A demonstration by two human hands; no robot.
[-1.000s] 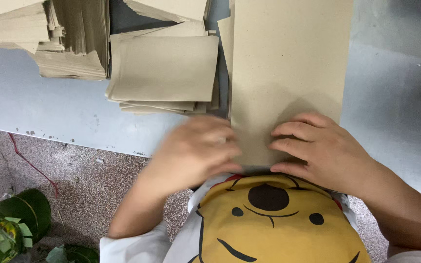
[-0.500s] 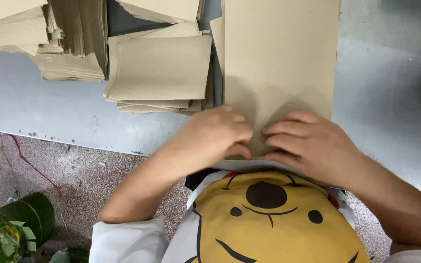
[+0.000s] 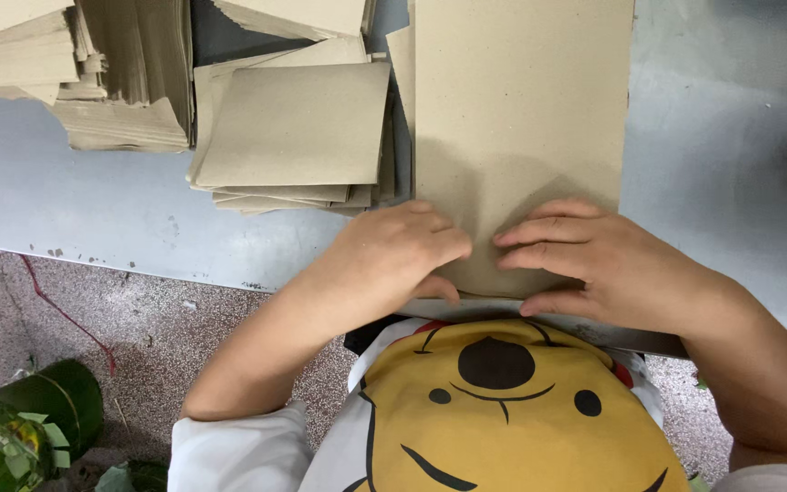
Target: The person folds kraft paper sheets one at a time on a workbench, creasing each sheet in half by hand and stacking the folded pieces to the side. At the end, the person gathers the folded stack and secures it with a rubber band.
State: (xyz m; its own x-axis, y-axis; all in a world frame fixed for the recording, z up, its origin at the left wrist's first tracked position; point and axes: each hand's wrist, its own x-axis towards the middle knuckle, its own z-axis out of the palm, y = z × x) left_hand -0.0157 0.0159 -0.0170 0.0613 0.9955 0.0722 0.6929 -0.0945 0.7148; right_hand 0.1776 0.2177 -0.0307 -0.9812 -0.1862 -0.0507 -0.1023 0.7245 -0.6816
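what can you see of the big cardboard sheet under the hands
The cardboard sheet is plain grey-brown board, rectangular, lying flat on the pale grey table. Its far end runs out of the top of the picture; its near edge sits by the table's front edge. The left hand and right hand press on its near end. Its left edge sits beside a stack of smaller sheets.

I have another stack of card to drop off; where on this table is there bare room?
Bare grey table lies left of the hands, below the ragged card pile and the squared stack. More shows right of the large sheet. It is crowded along the top left, and where the left hand and right hand press the sheet.
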